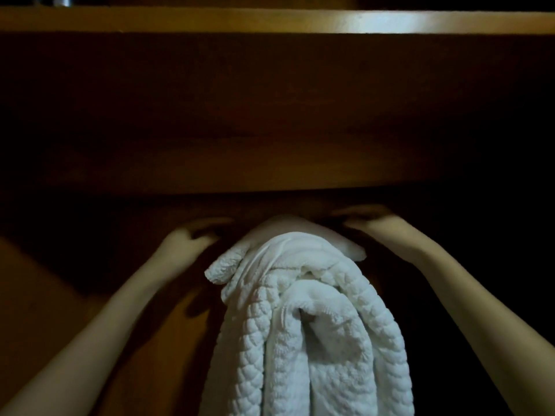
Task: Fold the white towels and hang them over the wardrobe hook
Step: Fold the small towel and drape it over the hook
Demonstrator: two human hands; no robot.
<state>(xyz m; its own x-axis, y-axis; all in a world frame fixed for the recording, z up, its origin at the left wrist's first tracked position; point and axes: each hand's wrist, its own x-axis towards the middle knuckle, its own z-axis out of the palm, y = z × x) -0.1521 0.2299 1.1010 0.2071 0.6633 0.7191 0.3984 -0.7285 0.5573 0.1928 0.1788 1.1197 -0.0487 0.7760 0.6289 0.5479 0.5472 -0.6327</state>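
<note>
White quilted towels [306, 319] hang in thick folds at the centre and lower centre, draped over a support that the cloth hides; the hook itself is not visible. My left hand [189, 238] is raised to the left of the towels' top, blurred, fingers spread toward the dark wardrobe interior. My right hand [369, 219] reaches in at the right of the towels' top, fingers extended, close to the upper white fold. I cannot tell whether either hand touches the cloth or grips anything.
A wooden wardrobe shelf [276, 21] runs across the top, with a dark wooden panel [270, 115] below it. The wardrobe interior around my arms is very dark. A lighter wooden side panel [36, 295] shows at the lower left.
</note>
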